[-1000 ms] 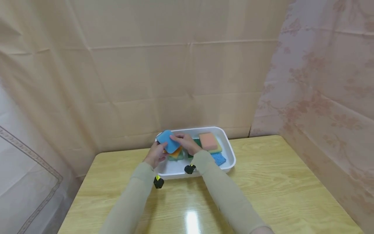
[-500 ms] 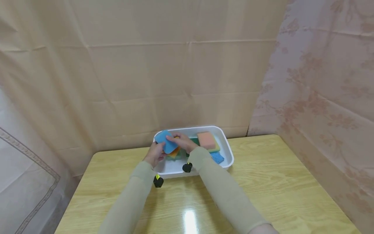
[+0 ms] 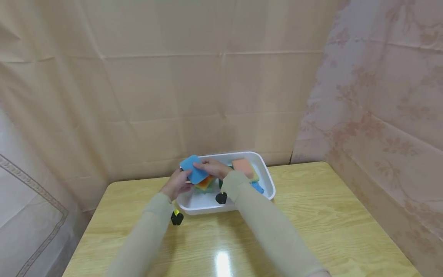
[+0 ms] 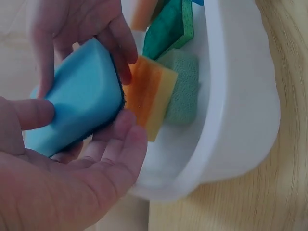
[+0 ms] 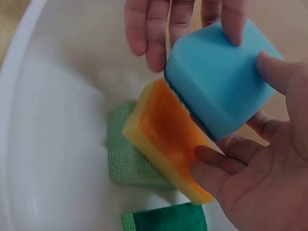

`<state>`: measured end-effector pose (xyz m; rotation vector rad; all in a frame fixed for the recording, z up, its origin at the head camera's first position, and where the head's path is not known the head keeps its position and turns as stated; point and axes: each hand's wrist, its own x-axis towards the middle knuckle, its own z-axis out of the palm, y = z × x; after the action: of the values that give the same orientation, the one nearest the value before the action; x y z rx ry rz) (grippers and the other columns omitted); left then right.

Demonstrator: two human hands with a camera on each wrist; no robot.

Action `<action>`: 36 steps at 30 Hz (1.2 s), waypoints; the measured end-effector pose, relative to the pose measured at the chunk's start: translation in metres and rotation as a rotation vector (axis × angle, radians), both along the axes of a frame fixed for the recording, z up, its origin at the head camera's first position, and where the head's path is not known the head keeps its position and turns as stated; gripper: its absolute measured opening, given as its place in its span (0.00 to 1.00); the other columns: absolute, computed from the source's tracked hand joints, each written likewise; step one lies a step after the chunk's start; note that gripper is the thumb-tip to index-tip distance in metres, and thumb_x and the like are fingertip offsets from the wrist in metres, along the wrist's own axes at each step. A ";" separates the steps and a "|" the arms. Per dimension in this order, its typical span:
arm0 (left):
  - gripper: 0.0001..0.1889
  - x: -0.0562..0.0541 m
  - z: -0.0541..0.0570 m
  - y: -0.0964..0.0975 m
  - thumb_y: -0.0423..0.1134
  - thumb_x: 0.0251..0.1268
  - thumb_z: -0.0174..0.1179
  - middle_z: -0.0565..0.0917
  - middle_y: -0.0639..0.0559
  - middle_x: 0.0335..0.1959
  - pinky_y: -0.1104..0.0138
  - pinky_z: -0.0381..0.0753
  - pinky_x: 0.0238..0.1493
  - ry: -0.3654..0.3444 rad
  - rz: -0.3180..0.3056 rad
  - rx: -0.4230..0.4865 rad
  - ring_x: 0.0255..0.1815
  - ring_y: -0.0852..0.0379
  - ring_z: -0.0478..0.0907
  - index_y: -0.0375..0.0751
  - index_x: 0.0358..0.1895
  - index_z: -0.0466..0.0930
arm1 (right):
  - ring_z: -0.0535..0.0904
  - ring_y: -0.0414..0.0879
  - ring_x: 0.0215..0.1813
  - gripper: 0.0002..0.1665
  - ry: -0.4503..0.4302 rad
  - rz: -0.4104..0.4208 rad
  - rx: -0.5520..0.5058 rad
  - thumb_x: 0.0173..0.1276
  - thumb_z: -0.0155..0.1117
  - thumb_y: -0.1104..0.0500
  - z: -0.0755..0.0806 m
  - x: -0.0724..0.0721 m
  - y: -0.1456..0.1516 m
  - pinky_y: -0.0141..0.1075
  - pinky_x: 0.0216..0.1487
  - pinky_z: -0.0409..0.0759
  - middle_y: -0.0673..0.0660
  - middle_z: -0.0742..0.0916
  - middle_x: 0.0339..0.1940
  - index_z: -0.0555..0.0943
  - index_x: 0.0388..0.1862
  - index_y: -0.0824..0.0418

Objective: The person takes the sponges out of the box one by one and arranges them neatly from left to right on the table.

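Over the left end of a white tray (image 3: pixel 271 184), both hands hold one light blue sponge (image 3: pixel 194 169) with a dark, rough underside. My left hand (image 3: pixel 175 185) has its thumb on the blue face and fingers beneath, as the left wrist view shows. From the other side, my right hand (image 3: pixel 215 168) pinches the sponge, thumb on top and fingers under it. Just below, an orange and yellow sponge (image 5: pixel 166 127) lies tilted across a pale green sponge (image 5: pixel 126 159). A dark green sponge (image 4: pixel 166 31) lies beside them in the tray.
At the tray's right end sit a peach sponge (image 3: pixel 242 167) on a yellowish one and a smaller blue piece (image 3: pixel 257 187), partly behind the right sleeve. The tray stands on a wooden table (image 3: pixel 322 215) near its back edge, against a beige curtain (image 3: pixel 207 84).
Both hands keep their hold on the blue sponge. The left hand and the sponge have shifted slightly leftward, while the head view itself has moved a little.
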<state>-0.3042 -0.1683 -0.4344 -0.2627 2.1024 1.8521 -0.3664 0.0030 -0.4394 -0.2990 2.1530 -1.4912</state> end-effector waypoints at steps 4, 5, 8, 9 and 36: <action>0.30 0.006 0.005 -0.008 0.48 0.80 0.43 0.71 0.33 0.62 0.46 0.71 0.64 0.005 -0.013 -0.037 0.54 0.38 0.74 0.37 0.76 0.49 | 0.77 0.52 0.57 0.36 0.029 0.021 0.042 0.69 0.59 0.32 0.000 0.004 -0.001 0.50 0.66 0.70 0.56 0.83 0.57 0.77 0.61 0.59; 0.31 0.007 0.005 -0.010 0.49 0.80 0.44 0.71 0.33 0.62 0.46 0.71 0.64 0.006 -0.012 -0.048 0.54 0.38 0.74 0.37 0.76 0.49 | 0.76 0.52 0.56 0.37 0.042 0.025 0.059 0.68 0.58 0.32 0.000 0.005 -0.002 0.51 0.66 0.70 0.56 0.83 0.57 0.77 0.61 0.59; 0.34 0.013 0.005 -0.017 0.51 0.79 0.45 0.70 0.33 0.63 0.47 0.72 0.64 0.007 -0.012 -0.076 0.57 0.38 0.73 0.36 0.77 0.47 | 0.75 0.52 0.55 0.38 0.068 0.041 0.081 0.68 0.58 0.31 -0.001 0.010 -0.004 0.52 0.67 0.68 0.55 0.82 0.57 0.76 0.62 0.59; 0.34 0.014 0.005 -0.019 0.51 0.79 0.45 0.69 0.33 0.64 0.47 0.71 0.64 0.004 -0.010 -0.075 0.58 0.37 0.72 0.37 0.77 0.46 | 0.75 0.51 0.55 0.39 0.073 0.045 0.085 0.68 0.58 0.31 -0.001 0.012 -0.004 0.52 0.67 0.68 0.55 0.82 0.57 0.76 0.63 0.59; 0.38 0.092 0.000 -0.071 0.62 0.72 0.51 0.77 0.39 0.56 0.56 0.82 0.53 0.158 -0.078 -0.117 0.46 0.50 0.81 0.40 0.73 0.56 | 0.76 0.44 0.28 0.32 0.335 0.120 0.004 0.73 0.62 0.45 0.003 0.105 -0.018 0.33 0.28 0.82 0.50 0.79 0.37 0.70 0.70 0.59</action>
<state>-0.2127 -0.2391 -0.4344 -0.0620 2.2962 1.7597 -0.2615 -0.0149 -0.4369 -0.7084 2.3439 -1.4515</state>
